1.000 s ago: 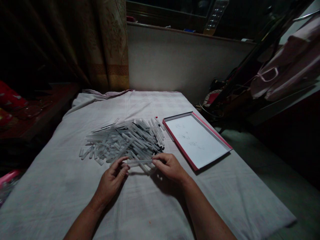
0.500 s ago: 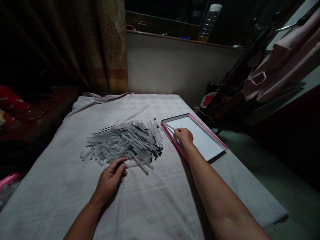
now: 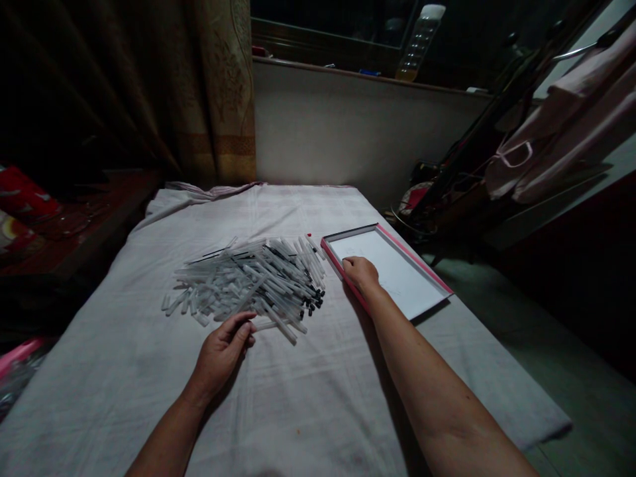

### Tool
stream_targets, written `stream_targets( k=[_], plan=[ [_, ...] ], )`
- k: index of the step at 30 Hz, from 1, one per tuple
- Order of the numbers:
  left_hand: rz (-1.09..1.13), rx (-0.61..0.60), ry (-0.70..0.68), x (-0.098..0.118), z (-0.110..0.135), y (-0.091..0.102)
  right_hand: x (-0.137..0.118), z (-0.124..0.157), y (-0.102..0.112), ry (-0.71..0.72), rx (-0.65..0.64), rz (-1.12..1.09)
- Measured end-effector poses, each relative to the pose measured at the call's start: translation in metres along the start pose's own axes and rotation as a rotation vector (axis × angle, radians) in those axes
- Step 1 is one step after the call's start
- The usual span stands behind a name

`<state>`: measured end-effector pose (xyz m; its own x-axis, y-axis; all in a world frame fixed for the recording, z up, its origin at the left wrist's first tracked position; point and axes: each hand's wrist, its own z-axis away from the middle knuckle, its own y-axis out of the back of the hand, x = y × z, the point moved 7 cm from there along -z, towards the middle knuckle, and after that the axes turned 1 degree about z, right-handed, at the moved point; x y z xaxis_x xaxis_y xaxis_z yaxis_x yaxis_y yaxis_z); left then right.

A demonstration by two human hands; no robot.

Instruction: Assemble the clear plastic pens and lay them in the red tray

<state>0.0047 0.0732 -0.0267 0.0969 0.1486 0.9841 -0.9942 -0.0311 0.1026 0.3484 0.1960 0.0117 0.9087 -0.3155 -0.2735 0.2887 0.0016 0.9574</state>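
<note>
A heap of translucent pen parts [image 3: 248,278], with clear barrels, short caps and small black pieces, lies on the white cloth. At its near edge, my left hand [image 3: 229,346] pinches the end of a clear pen barrel [image 3: 265,325] between thumb and fingers. To the right of the heap is a shallow box lid [image 3: 407,265] with a white inside and pinkish-red rims. My right hand [image 3: 362,273] is inside it near its left wall, fingers curled closed. Whatever those fingers hold, if anything, is hidden.
The cloth-covered table [image 3: 298,411] ends at the right above a floor. A bottle [image 3: 420,43] stands on the sill behind. Curtains [image 3: 223,93] hang at the back left, and a pink garment [image 3: 561,132] at the right. A red item [image 3: 27,192] sits on a side surface.
The pale, slender pen part that stuck out from my right fingers is no longer visible. My right hand has lowered slightly toward the lid's left wall. My left hand stays almost in place.
</note>
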Motion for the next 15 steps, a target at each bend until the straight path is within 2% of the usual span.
stream_targets(
  k=[5,9,12,15],
  plan=[
    [0.000,-0.015,-0.003,0.001,0.001,-0.001,-0.006,0.013,0.014,0.020,0.101,-0.004],
    [-0.010,-0.019,-0.020,0.001,0.000,0.000,-0.031,0.034,0.021,0.179,0.196,-0.031],
    [-0.034,-0.023,-0.038,0.002,0.000,0.000,-0.051,0.044,0.008,0.263,0.101,0.022],
    [-0.056,-0.029,-0.045,0.003,0.000,-0.001,-0.057,0.045,-0.006,0.206,0.010,0.102]
  ],
)
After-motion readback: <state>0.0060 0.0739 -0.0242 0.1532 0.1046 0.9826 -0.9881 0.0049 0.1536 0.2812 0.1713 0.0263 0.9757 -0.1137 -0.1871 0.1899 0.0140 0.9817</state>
